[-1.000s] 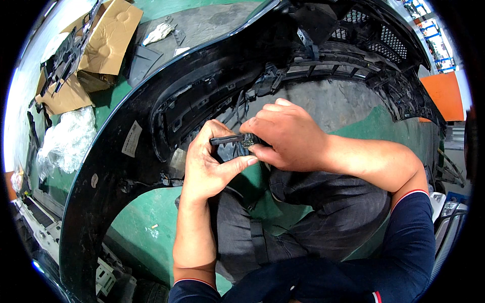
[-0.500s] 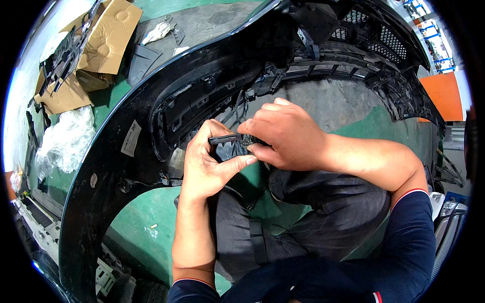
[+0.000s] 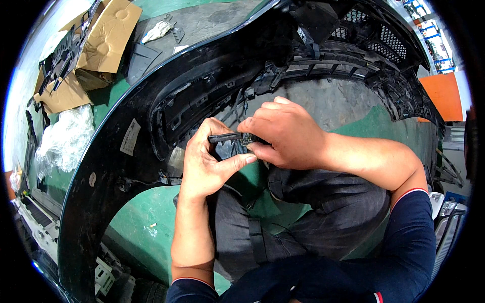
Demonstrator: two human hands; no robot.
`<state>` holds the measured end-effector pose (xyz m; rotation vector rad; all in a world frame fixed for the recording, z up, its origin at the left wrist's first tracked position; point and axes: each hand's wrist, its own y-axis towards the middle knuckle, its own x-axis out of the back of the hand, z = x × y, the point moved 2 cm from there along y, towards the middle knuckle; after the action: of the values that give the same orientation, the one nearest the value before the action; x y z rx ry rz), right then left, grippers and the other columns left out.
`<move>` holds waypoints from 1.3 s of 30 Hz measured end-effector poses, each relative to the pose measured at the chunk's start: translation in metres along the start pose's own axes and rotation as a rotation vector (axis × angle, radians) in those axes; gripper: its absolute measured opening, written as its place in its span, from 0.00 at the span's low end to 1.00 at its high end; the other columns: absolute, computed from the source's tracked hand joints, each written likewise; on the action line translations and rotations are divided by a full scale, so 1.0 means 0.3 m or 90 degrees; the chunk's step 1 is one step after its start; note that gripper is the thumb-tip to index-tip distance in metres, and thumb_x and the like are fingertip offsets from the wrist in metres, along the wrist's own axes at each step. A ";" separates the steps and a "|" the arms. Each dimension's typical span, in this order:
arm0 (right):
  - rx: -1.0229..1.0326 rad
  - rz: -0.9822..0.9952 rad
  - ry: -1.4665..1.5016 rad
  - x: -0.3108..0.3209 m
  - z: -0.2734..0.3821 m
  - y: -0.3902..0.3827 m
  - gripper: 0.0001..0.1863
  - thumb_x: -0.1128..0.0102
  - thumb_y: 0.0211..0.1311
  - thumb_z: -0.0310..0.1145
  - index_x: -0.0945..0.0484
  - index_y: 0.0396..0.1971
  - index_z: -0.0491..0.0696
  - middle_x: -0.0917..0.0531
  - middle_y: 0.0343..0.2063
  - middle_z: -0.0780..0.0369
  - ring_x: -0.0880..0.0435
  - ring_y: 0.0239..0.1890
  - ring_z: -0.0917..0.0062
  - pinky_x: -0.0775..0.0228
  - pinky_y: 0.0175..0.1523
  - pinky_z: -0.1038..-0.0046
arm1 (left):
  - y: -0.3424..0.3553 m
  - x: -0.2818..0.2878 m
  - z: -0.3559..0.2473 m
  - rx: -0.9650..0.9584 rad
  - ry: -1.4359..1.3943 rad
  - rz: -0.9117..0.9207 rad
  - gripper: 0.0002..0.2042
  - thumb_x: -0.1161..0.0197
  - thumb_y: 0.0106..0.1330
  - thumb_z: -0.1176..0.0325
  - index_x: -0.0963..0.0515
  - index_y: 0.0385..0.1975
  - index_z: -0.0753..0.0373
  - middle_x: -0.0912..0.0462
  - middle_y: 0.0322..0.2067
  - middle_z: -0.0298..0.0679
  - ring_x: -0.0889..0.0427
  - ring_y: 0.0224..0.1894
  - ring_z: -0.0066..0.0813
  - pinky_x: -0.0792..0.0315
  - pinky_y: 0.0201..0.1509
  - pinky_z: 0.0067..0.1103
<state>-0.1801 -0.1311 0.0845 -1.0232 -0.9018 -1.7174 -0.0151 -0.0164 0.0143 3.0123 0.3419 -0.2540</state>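
Observation:
A small black plastic part with a dark connector-like end is held in front of me, above my bent legs. My left hand is closed round its left side, thumb below it and fingers curled behind. My right hand pinches the right end with thumb and fingers, hiding some of it. Behind both hands curves the inside of a large black bumper, with ribs, clips and dark wiring.
At left lie an open cardboard box with black parts and crumpled clear plastic. A white glove and grey panel lie beyond the bumper. An orange board stands at right, silver trim below.
Both hands and the black part have shifted very slightly upward. The grip looks the same and the bumper stays in place.

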 end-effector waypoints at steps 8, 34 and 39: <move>-0.002 0.019 0.005 0.002 -0.001 -0.001 0.21 0.26 0.52 0.36 0.16 0.48 0.50 0.16 0.35 0.63 0.17 0.41 0.63 0.29 0.47 0.60 | 0.000 0.004 -0.005 0.002 0.012 -0.001 0.25 0.10 0.49 0.66 0.23 0.37 0.64 0.21 0.36 0.35 0.22 0.39 0.21 0.26 0.44 0.21; -0.002 0.023 0.004 -0.005 -0.001 -0.002 0.22 0.27 0.53 0.37 0.16 0.49 0.51 0.18 0.34 0.63 0.18 0.41 0.64 0.31 0.47 0.60 | 0.000 0.007 0.004 -0.004 -0.003 0.006 0.23 0.11 0.50 0.69 0.22 0.37 0.64 0.22 0.35 0.34 0.24 0.38 0.20 0.28 0.43 0.20; -0.001 0.021 0.002 -0.002 0.003 -0.002 0.21 0.27 0.53 0.36 0.16 0.49 0.51 0.18 0.34 0.63 0.18 0.41 0.64 0.31 0.47 0.60 | -0.001 0.007 0.004 -0.006 -0.002 0.006 0.23 0.11 0.49 0.69 0.22 0.37 0.64 0.22 0.35 0.34 0.24 0.38 0.20 0.28 0.44 0.20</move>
<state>-0.1803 -0.1299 0.0843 -1.0300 -0.8770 -1.6925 -0.0133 -0.0156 0.0127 3.0032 0.3282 -0.2545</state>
